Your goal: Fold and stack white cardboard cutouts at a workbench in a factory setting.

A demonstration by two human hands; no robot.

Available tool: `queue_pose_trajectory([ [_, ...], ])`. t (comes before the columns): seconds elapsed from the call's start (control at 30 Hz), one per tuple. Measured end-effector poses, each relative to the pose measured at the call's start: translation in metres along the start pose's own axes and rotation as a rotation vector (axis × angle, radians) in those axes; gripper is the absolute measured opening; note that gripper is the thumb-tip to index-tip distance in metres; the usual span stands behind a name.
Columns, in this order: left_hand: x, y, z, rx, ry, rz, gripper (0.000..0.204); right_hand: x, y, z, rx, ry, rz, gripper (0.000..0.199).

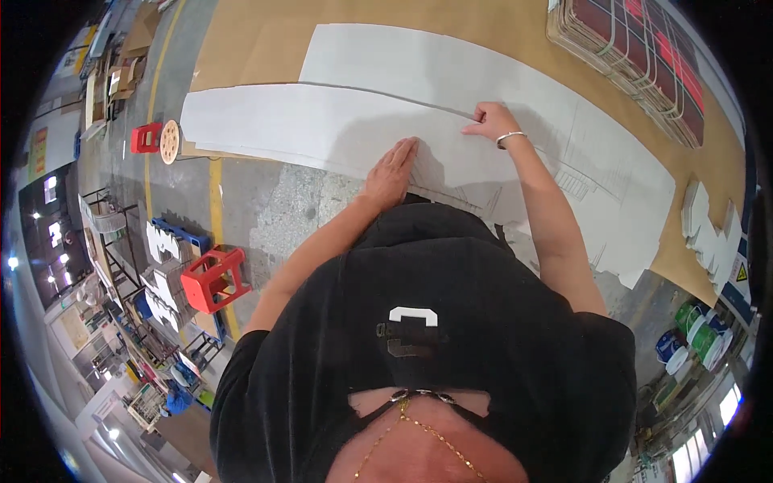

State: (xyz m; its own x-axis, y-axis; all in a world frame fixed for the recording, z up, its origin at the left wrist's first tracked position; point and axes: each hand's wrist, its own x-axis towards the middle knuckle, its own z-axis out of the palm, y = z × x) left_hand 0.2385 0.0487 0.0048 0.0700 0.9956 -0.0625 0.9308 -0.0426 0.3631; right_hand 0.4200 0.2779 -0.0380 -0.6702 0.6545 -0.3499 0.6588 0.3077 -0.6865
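Observation:
Two long white sheets of board lie in front of me, the near white sheet overlapping or lying against the far white sheet. My left hand rests flat on the near sheet, close to my body, its fingers stretched out together. Farther off and to the right, my right hand is at the near sheet's far edge. Its fingers are curled and its thumb lies along the top, with that edge running between them. Line drawings or cuts mark the right part of the white board.
Brown cardboard lies under the sheets. A strapped stack of boards stands far right, with white cut pieces nearer. Buckets sit at right. A red stool, a smaller red stool and a round perforated disc are left.

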Motion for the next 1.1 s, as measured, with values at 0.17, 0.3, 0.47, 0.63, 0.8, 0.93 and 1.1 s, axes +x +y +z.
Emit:
queue_pose_trajectory([
  [0.17, 0.001, -0.002, 0.003, 0.022, 0.048, 0.009, 0.058, 0.001, -0.004, 0.000, 0.028, 0.026, -0.029, 0.040],
  [0.3, 0.004, 0.001, 0.001, -0.010, 0.030, -0.013, 0.057, 0.000, 0.000, 0.001, 0.001, 0.041, -0.018, 0.040],
  [0.47, 0.006, 0.001, 0.003, 0.076, 0.060, 0.115, 0.058, -0.009, -0.012, -0.007, -0.026, 0.039, 0.040, 0.043],
  [0.63, 0.007, 0.001, 0.008, 0.018, 0.001, 0.091, 0.060, -0.013, 0.000, -0.010, -0.008, 0.067, -0.017, 0.038],
  [0.8, 0.007, 0.001, 0.008, 0.032, 0.006, 0.104, 0.060, -0.013, 0.009, -0.008, 0.077, 0.035, 0.018, 0.036],
  [0.93, 0.009, 0.002, 0.007, 0.016, 0.040, 0.105, 0.055, -0.015, 0.005, -0.010, 0.086, 0.045, 0.034, 0.036],
  [1.1, 0.014, 0.008, 0.003, 0.019, 0.052, 0.101, 0.048, -0.025, -0.002, -0.018, 0.015, 0.053, 0.039, 0.036],
])
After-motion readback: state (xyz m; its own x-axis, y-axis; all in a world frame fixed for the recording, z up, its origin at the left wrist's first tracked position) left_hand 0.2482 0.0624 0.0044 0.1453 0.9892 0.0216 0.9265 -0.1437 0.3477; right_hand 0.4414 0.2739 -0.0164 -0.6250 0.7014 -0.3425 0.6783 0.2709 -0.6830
